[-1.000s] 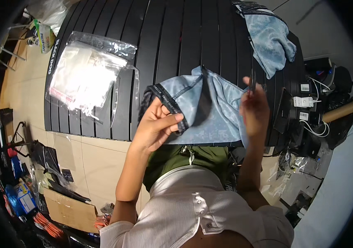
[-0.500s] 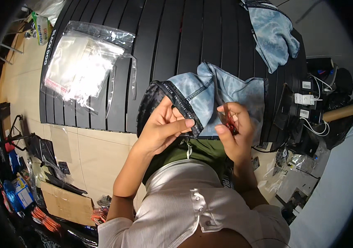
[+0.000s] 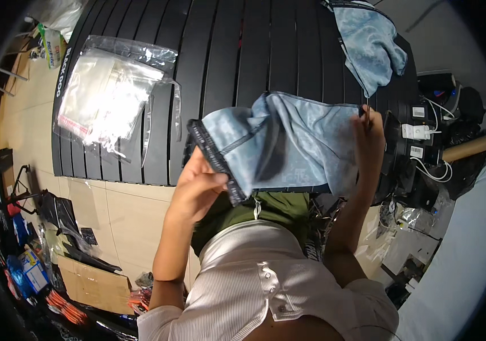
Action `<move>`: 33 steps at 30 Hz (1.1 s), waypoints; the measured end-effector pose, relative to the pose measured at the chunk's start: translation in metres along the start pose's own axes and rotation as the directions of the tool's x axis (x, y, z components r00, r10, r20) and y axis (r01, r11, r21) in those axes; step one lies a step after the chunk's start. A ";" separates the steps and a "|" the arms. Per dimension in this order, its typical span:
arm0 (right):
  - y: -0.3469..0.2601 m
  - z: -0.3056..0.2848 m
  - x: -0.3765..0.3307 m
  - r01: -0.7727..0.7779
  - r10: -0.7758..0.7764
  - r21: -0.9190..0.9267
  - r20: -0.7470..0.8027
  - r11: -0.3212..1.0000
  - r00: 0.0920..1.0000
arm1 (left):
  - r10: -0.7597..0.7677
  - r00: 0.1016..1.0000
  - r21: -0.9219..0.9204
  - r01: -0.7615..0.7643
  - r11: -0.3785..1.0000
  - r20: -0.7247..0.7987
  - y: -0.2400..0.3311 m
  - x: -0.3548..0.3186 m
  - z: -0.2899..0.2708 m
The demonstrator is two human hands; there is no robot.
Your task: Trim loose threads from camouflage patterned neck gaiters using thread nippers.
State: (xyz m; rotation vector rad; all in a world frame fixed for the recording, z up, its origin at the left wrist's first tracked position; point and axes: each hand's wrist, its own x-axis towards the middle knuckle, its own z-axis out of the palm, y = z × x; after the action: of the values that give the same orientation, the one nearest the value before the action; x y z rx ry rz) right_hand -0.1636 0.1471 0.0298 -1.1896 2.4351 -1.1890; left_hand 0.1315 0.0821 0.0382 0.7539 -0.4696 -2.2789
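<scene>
The left hand (image 3: pixel 193 194) pinches the black patterned waistband (image 3: pixel 214 152) of a pale-blue marbled fabric garment (image 3: pixel 305 128) at the black slatted desk's (image 3: pixel 224 74) near edge; the right hand (image 3: pixel 369 137) grips a slim dark tool (image 3: pixel 367 112). Spreading the cloth seems in hand; the next move likely calls for steady tension.

left hand (image 3: pixel 196 192) partly hidden, table (image 3: pixel 226 57) cut off

Cluttered workroom: slatted table (image 3: pixel 223 62), plastic bags (image 3: pixel 106 94)
</scene>
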 end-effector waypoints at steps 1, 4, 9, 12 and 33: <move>0.017 -0.002 0.011 -0.047 0.048 -0.083 0.000 0.995 0.999 | 0.002 0.998 -0.003 -0.002 1.000 0.063 -0.003 0.002 -0.018; 0.051 0.013 0.033 0.001 -0.004 -0.243 -0.009 0.970 1.000 | -0.067 0.991 -0.042 0.063 0.997 -0.111 -0.004 0.005 -0.017; 0.078 0.015 0.046 -0.128 0.143 -0.227 0.055 0.966 0.988 | -0.126 0.955 0.079 0.152 0.985 -0.269 0.007 0.024 -0.005; 0.057 0.003 0.051 -0.120 0.133 -0.106 0.129 0.987 0.983 | 0.049 0.976 0.102 -0.028 0.994 -0.214 0.025 0.031 -0.016; 0.008 0.030 -0.036 0.071 -0.119 0.258 0.172 0.963 0.978 | 0.131 0.890 0.303 0.009 0.953 -0.437 0.021 0.004 -0.072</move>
State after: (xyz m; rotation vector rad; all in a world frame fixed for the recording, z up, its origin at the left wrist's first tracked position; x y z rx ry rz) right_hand -0.1304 0.1593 -0.0024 -1.2881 2.0435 -1.3022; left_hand 0.1850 0.0557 -0.0077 1.3637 -0.6071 -1.9031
